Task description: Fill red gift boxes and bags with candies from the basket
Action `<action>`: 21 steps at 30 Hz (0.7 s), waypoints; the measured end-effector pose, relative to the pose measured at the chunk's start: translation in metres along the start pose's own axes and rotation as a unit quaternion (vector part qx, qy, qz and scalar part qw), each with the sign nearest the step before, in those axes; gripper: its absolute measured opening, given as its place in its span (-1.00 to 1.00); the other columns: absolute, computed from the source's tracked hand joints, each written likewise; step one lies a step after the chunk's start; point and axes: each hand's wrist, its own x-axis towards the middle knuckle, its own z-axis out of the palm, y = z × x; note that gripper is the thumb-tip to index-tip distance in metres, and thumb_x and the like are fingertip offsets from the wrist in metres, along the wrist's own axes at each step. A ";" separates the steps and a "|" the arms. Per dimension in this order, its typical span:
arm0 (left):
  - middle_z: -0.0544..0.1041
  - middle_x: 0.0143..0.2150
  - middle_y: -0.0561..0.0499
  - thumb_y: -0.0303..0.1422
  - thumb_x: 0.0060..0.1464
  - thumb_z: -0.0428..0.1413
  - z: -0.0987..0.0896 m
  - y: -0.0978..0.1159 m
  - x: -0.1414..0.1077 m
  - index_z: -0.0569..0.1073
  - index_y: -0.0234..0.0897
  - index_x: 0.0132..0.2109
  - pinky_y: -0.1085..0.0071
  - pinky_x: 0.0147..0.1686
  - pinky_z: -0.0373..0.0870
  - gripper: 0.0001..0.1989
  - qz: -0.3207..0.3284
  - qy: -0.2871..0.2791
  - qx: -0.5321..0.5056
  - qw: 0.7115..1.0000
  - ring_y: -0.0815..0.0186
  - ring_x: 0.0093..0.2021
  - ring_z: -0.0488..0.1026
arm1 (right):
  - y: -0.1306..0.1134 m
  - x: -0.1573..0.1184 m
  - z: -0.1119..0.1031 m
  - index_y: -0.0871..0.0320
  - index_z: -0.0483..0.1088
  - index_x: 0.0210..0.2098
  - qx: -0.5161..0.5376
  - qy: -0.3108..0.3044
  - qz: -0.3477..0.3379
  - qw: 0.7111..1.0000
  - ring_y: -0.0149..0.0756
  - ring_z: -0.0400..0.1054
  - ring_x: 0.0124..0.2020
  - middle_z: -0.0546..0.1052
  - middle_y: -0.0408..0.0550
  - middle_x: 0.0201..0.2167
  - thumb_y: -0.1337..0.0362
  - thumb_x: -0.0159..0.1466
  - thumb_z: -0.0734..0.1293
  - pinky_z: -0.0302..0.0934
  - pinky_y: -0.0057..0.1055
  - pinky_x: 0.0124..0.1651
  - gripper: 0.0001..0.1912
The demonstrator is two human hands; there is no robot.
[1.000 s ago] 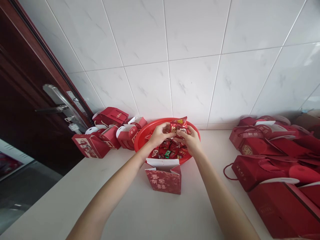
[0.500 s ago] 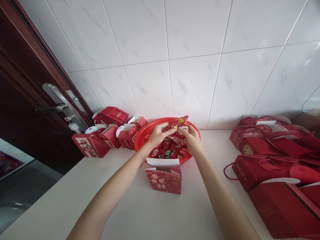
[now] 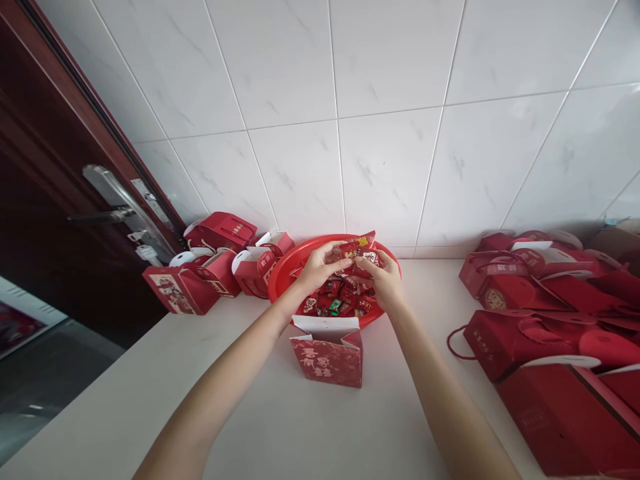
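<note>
Both my hands are closed over a red plastic basket (image 3: 281, 270) at the wall. My left hand (image 3: 320, 268) and my right hand (image 3: 386, 279) pinch red wrapped candies (image 3: 367, 245) between them, fingertips nearly touching. How many pieces each hand has, I cannot make out. Below them, the basket holds several wrapped candies (image 3: 350, 300), mostly red, with one green piece (image 3: 335, 307). In front of the basket stands a red paper gift box (image 3: 327, 360) with light lettering, upright, its top flaps open. What is inside the box is hidden.
Several red gift boxes (image 3: 183, 290) stand at the left near a dark door (image 3: 60, 167) with a metal handle. More red boxes (image 3: 565, 413), some with cord handles, crowd the right side of the white table (image 3: 280, 433). A tiled wall (image 3: 390, 173) rises behind.
The upper candy wrapper between my fingers has turned and now lies more sideways across the left fingertips. My hands have hardly shifted; the box and basket are where they were.
</note>
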 end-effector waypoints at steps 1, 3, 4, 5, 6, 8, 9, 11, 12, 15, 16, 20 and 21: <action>0.60 -0.08 -0.07 -0.22 -0.10 0.36 0.000 -0.001 0.001 0.54 -0.24 0.01 0.25 -0.02 0.43 -0.51 -0.008 0.007 -0.005 1.000 0.11 -0.01 0.51 | 0.000 0.000 0.000 0.12 0.47 -0.28 0.000 0.005 -0.002 1.000 -0.20 0.52 -0.28 0.62 -0.10 -0.29 0.16 -0.07 0.56 0.49 -0.29 -0.28 -0.61; 0.59 -0.12 -0.04 -0.18 -0.10 0.35 -0.001 -0.002 0.003 0.55 -0.23 -0.03 0.28 -0.06 0.43 -0.53 -0.024 0.027 -0.016 0.999 0.16 -0.08 0.52 | -0.001 0.000 0.001 0.12 0.47 -0.28 0.001 0.019 -0.006 1.000 -0.21 0.52 -0.31 0.61 -0.12 -0.33 0.17 -0.08 0.56 0.48 -0.31 -0.31 -0.62; 0.59 -0.15 -0.03 -0.14 -0.09 0.33 -0.003 -0.003 0.005 0.55 -0.22 -0.06 0.28 -0.08 0.43 -0.56 -0.031 0.040 -0.020 0.998 0.18 -0.12 0.53 | -0.001 0.000 0.002 0.12 0.47 -0.29 0.003 0.026 -0.007 1.000 -0.22 0.51 -0.33 0.60 -0.13 -0.35 0.18 -0.08 0.55 0.48 -0.32 -0.32 -0.62; 0.60 -0.17 -0.02 -0.11 -0.07 0.31 -0.005 -0.004 0.006 0.57 -0.21 -0.10 0.29 -0.11 0.43 -0.59 -0.038 0.056 -0.020 0.998 0.19 -0.17 0.53 | -0.001 0.000 0.002 0.12 0.47 -0.29 0.004 0.033 -0.008 0.999 -0.23 0.51 -0.34 0.60 -0.14 -0.36 0.19 -0.08 0.55 0.47 -0.32 -0.33 -0.63; 0.60 -0.20 -0.01 -0.09 -0.07 0.28 -0.009 -0.005 0.008 0.58 -0.20 -0.15 0.30 -0.13 0.43 -0.63 -0.043 0.069 -0.010 0.997 0.20 -0.21 0.53 | -0.001 0.000 0.002 0.12 0.47 -0.30 0.005 0.039 -0.009 0.999 -0.23 0.50 -0.35 0.59 -0.14 -0.37 0.19 -0.08 0.55 0.47 -0.32 -0.34 -0.63; 0.61 -0.28 -0.01 -0.10 -0.09 0.25 -0.020 -0.009 0.008 0.59 -0.19 -0.28 0.32 -0.21 0.41 -0.71 -0.058 0.069 0.059 0.994 0.20 -0.29 0.51 | 0.000 0.001 0.002 0.12 0.46 -0.31 0.008 0.046 -0.011 0.999 -0.22 0.51 -0.34 0.59 -0.14 -0.37 0.20 -0.08 0.55 0.47 -0.32 -0.35 -0.64; 0.61 -0.34 0.00 -0.12 -0.11 0.25 -0.027 -0.011 0.007 0.59 -0.17 -0.35 0.33 -0.25 0.39 -0.76 -0.071 0.043 0.126 0.989 0.20 -0.33 0.50 | 0.001 0.001 0.002 0.12 0.45 -0.32 0.011 0.048 -0.012 0.999 -0.21 0.51 -0.34 0.59 -0.13 -0.37 0.19 -0.08 0.55 0.47 -0.32 -0.36 -0.64; 0.55 -0.49 0.02 -0.17 -0.17 0.25 -0.042 -0.016 0.000 0.54 -0.15 -0.51 0.34 -0.32 0.34 -0.83 -0.111 -0.053 0.296 0.947 0.19 -0.41 0.47 | 0.002 0.002 0.001 0.13 0.45 -0.32 0.019 0.049 -0.011 0.999 -0.22 0.51 -0.35 0.59 -0.13 -0.38 0.19 -0.09 0.55 0.47 -0.34 -0.37 -0.64; 0.50 -0.58 0.04 -0.20 -0.22 0.27 -0.048 -0.019 -0.005 0.49 -0.13 -0.59 0.35 -0.35 0.32 -0.83 -0.137 -0.107 0.373 0.911 0.20 -0.45 0.45 | 0.002 0.002 0.001 0.13 0.45 -0.32 0.023 0.048 -0.011 0.998 -0.23 0.51 -0.36 0.59 -0.14 -0.38 0.20 -0.09 0.55 0.47 -0.34 -0.38 -0.64; 0.30 -0.74 0.08 -0.30 -0.45 0.34 -0.059 -0.024 -0.019 0.32 -0.15 -0.74 0.33 -0.41 0.29 -0.70 -0.178 -0.168 0.454 0.857 0.20 -0.58 0.37 | 0.002 0.002 0.001 0.13 0.45 -0.33 0.028 0.044 -0.011 0.999 -0.23 0.52 -0.35 0.60 -0.14 -0.37 0.20 -0.10 0.56 0.48 -0.36 -0.39 -0.64; 0.29 -0.75 0.08 -0.32 -0.50 0.35 -0.059 -0.025 -0.023 0.30 -0.16 -0.74 0.32 -0.41 0.30 -0.68 -0.182 -0.173 0.458 0.853 0.19 -0.60 0.37 | 0.002 0.002 0.001 0.13 0.45 -0.33 0.028 0.043 -0.011 0.999 -0.23 0.52 -0.34 0.60 -0.14 -0.37 0.20 -0.10 0.56 0.48 -0.36 -0.39 -0.64; 0.51 -0.57 -0.02 -0.36 -0.50 0.33 -0.052 -0.029 -0.028 0.44 -0.15 -0.58 0.32 -0.39 0.35 -0.77 -0.160 -0.206 0.495 0.829 0.11 -0.50 0.48 | 0.001 0.001 0.001 0.13 0.45 -0.35 0.030 0.045 -0.008 0.999 -0.23 0.51 -0.35 0.60 -0.14 -0.39 0.20 -0.11 0.56 0.48 -0.35 -0.39 -0.65; 0.55 -0.53 -0.05 -0.37 -0.48 0.32 -0.050 -0.030 -0.028 0.45 -0.15 -0.55 0.33 -0.40 0.36 -0.77 -0.151 -0.217 0.511 0.818 0.10 -0.47 0.50 | 0.001 0.001 0.002 0.13 0.45 -0.35 0.029 0.046 -0.007 0.998 -0.23 0.51 -0.36 0.60 -0.14 -0.39 0.20 -0.11 0.56 0.48 -0.35 -0.39 -0.65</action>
